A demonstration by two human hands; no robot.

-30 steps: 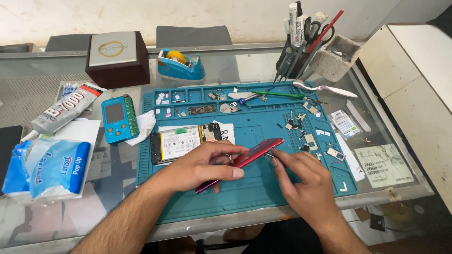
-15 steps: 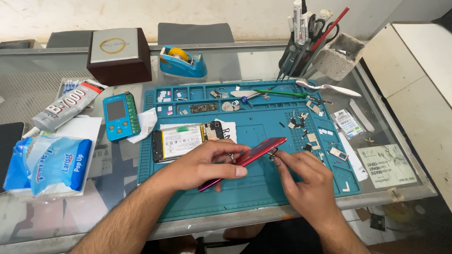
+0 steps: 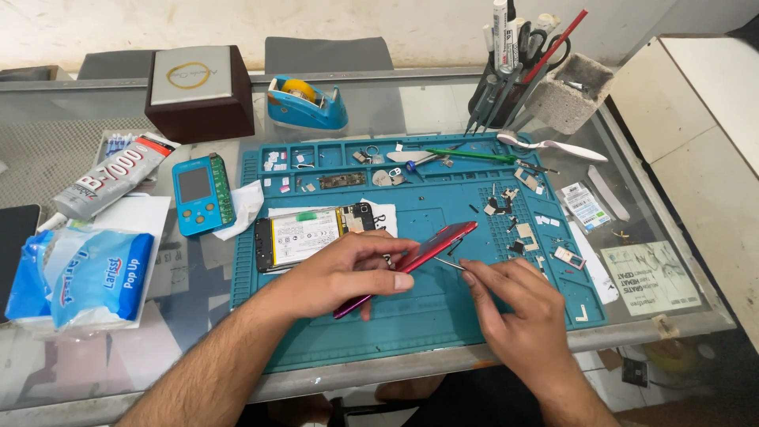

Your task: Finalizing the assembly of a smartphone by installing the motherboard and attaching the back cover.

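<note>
My left hand (image 3: 344,273) grips a red phone back cover (image 3: 437,243), tilted on edge over the blue work mat (image 3: 443,316). My right hand (image 3: 518,308) pinches thin metal tweezers (image 3: 448,263), whose tip touches the cover's lower edge. Just behind my left hand lies the opened phone body (image 3: 308,235) with its battery facing up. Several tiny parts and screws are scattered on the mat to the right of the cover.
A glue tube (image 3: 111,175), small blue tester device (image 3: 202,194), tissue pack (image 3: 83,277), tape dispenser (image 3: 307,103), brown box (image 3: 198,91) and tool holder (image 3: 514,71) with a grey block (image 3: 569,93) stand around the mat. A green tool (image 3: 466,156) lies at the mat's back.
Both hands stay on the red cover. The tweezers have shifted slightly along its lower edge.
</note>
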